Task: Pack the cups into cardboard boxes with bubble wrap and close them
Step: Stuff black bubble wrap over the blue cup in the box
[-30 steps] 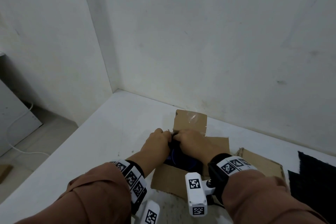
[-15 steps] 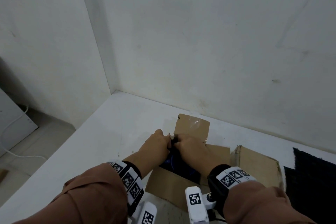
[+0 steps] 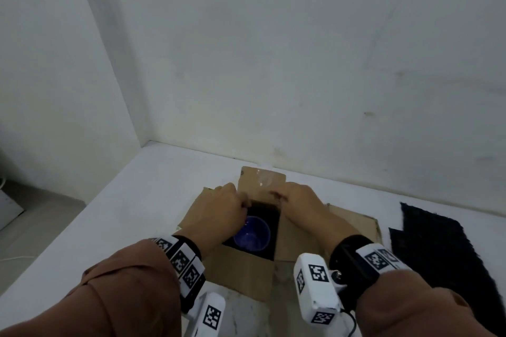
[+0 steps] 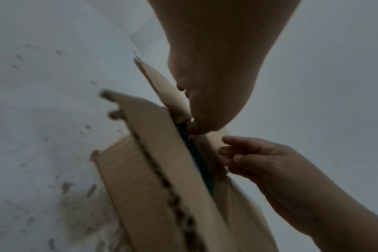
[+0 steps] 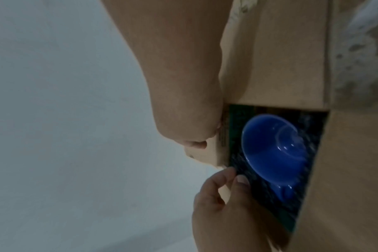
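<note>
An open cardboard box (image 3: 246, 273) stands on the white table. A blue cup (image 3: 253, 232) sits upright inside it, on a dark lining (image 5: 309, 136). The far flap (image 3: 260, 182) stands up against the wall. My left hand (image 3: 227, 208) curls its fingers on the flap's left lower corner. At the right lower corner my right hand (image 3: 299, 200) pinches the same flap. In the right wrist view the cup (image 5: 274, 150) lies between the right hand (image 5: 194, 136) and the left hand (image 5: 222, 196). In the left wrist view a left fingertip (image 4: 194, 129) touches the flap.
The box's right flap (image 3: 301, 235) lies folded outward. Behind it sits more flat cardboard (image 3: 353, 224). A dark textured sheet (image 3: 438, 243) lies on the table to the right. The wall (image 3: 301, 90) rises close behind the box. The table edge (image 3: 90, 205) drops off at the left.
Both hands were bunched together over the box's middle, hiding the cup. They have spread apart to the far flap's corners, and the blue cup now shows.
</note>
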The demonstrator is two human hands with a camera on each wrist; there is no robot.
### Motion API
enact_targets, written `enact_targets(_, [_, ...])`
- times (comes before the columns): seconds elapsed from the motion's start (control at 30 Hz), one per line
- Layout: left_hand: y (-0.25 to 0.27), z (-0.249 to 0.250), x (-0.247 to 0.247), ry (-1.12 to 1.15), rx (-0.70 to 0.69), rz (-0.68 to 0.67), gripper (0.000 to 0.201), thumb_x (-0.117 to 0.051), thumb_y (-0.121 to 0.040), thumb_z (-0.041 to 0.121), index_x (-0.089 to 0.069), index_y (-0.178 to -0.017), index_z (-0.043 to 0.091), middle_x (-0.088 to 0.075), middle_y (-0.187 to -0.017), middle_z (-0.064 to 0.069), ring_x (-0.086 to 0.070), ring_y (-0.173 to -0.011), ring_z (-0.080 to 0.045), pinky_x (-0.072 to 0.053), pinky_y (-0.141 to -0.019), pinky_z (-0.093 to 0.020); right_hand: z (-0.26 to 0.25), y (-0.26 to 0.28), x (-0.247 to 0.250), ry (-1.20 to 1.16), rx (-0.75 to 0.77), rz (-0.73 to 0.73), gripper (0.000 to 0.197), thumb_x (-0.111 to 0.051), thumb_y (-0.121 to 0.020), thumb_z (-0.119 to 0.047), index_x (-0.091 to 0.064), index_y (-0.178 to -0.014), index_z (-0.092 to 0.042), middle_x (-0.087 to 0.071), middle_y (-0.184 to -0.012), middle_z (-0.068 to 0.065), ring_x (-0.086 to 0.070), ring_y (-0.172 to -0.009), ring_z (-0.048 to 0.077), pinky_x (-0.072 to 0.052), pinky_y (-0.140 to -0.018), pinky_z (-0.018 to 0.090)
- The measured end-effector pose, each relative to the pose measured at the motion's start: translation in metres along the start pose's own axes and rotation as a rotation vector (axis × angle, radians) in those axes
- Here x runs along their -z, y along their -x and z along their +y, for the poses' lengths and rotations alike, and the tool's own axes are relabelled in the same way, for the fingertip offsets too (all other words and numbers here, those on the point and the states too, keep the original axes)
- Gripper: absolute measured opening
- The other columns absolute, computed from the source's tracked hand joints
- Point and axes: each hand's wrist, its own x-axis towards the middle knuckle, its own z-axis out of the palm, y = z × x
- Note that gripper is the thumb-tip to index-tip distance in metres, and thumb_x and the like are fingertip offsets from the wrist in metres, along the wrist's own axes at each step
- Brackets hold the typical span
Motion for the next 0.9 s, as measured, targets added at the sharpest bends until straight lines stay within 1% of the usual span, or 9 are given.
enact_targets(0.13, [-0.014,0.072,-0.001,0.45,0.003,-0.063,0.021,-0.049,-0.091,0.017,-0.067,-0.103,0.021,-0.058,-0.097,0.003,-0.056,-0.089,-0.013,-0.047,-0.076,-0.023,0.043,0.046,0.033,-0.128,-0.187,0.209,0.035,-0.044,-0.091,-0.004,-0.065,-0.116,-0.015,-0.064,-0.122,0.006,-0.057,-0.114,0.02,-0.035,-0.091,0.017])
enact_targets(0.27, [-0.018,0.157,-0.02,0.627,-0.124,-0.208,0.016,-0.053,-0.091,0.018,-0.066,-0.1,0.02,-0.058,-0.099,0.004,-0.055,-0.088,-0.011,-0.04,-0.071,-0.019,0.111,0.111,0.046,-0.181,-0.482,0.299,0.028,-0.047,-0.091,-0.01,-0.07,-0.106,-0.015,-0.067,-0.119,0.004,-0.058,-0.113,0.02,-0.04,-0.098,0.025])
enact_targets(0.37, [-0.015,0.211,-0.047,0.712,-0.139,-0.353,0.016,-0.051,-0.093,0.018,-0.063,-0.103,0.021,-0.061,-0.11,0.001,-0.058,-0.098,-0.016,-0.044,-0.078,-0.024,0.159,0.16,0.041,-0.138,-0.658,0.174,0.031,-0.047,-0.088,-0.006,-0.068,-0.109,-0.015,-0.065,-0.124,0.007,-0.057,-0.115,0.024,-0.041,-0.096,0.025])
enact_targets(0.43, [-0.009,0.244,-0.067,0.774,-0.118,-0.462,0.016,-0.048,-0.093,0.015,-0.059,-0.102,0.021,-0.06,-0.105,-0.003,-0.059,-0.091,-0.018,-0.048,-0.078,-0.031,0.184,0.19,0.031,-0.076,-0.726,0.023,0.036,-0.047,-0.087,-0.005,-0.064,-0.117,-0.014,-0.06,-0.13,0.008,-0.054,-0.121,0.024,-0.039,-0.099,0.025])
enact_targets(0.5, [-0.001,0.272,-0.086,0.831,-0.056,-0.576,0.023,-0.047,-0.093,0.013,-0.059,-0.112,0.018,-0.06,-0.105,-0.005,-0.057,-0.086,-0.018,-0.048,-0.076,-0.033,0.203,0.211,0.017,-0.058,-0.752,-0.058,0.039,-0.046,-0.087,-0.005,-0.059,-0.123,-0.013,-0.056,-0.134,0.008,-0.051,-0.123,0.024,-0.038,-0.101,0.025])
enact_targets(0.57, [0.008,0.292,-0.105,0.785,-0.001,-0.698,0.034,-0.047,-0.094,0.011,-0.055,-0.127,0.011,-0.059,-0.122,-0.011,-0.056,-0.097,-0.021,-0.046,-0.081,-0.03,0.215,0.223,0.003,-0.088,-0.767,-0.093,0.041,-0.045,-0.086,-0.002,-0.059,-0.123,-0.011,-0.056,-0.132,0.012,-0.054,-0.12,0.026,-0.041,-0.099,0.027])
enact_targets(0.7, [0.019,0.297,-0.142,0.726,0.141,-0.779,0.039,-0.048,-0.092,0.006,-0.052,-0.13,0.0,-0.055,-0.135,-0.018,-0.058,-0.114,-0.025,-0.048,-0.093,-0.031,0.23,0.23,-0.018,-0.171,-0.722,-0.077,0.031,-0.042,-0.083,0.004,-0.068,-0.1,0.002,-0.067,-0.107,0.016,-0.063,-0.096,0.027,-0.05,-0.082,0.03])
enact_targets(0.8, [0.018,0.295,-0.158,0.843,0.321,-0.781,0.033,-0.047,-0.091,0.007,-0.057,-0.122,-0.001,-0.062,-0.119,-0.015,-0.06,-0.099,-0.023,-0.051,-0.091,-0.036,0.237,0.23,-0.026,-0.191,-0.703,-0.064,0.026,-0.042,-0.081,0.005,-0.067,-0.084,0.003,-0.067,-0.099,0.017,-0.064,-0.089,0.028,-0.052,-0.077,0.032])
enact_targets(0.9, [0.017,0.3,-0.162,1.005,0.484,-0.803,0.009,-0.049,-0.095,0.011,-0.058,-0.092,0.01,-0.058,-0.093,-0.007,-0.057,-0.081,-0.02,-0.05,-0.082,-0.033,0.241,0.23,-0.027,-0.176,-0.681,-0.053,0.026,-0.043,-0.079,0.003,-0.068,-0.089,0.002,-0.064,-0.104,0.018,-0.063,-0.093,0.03,-0.049,-0.077,0.031])
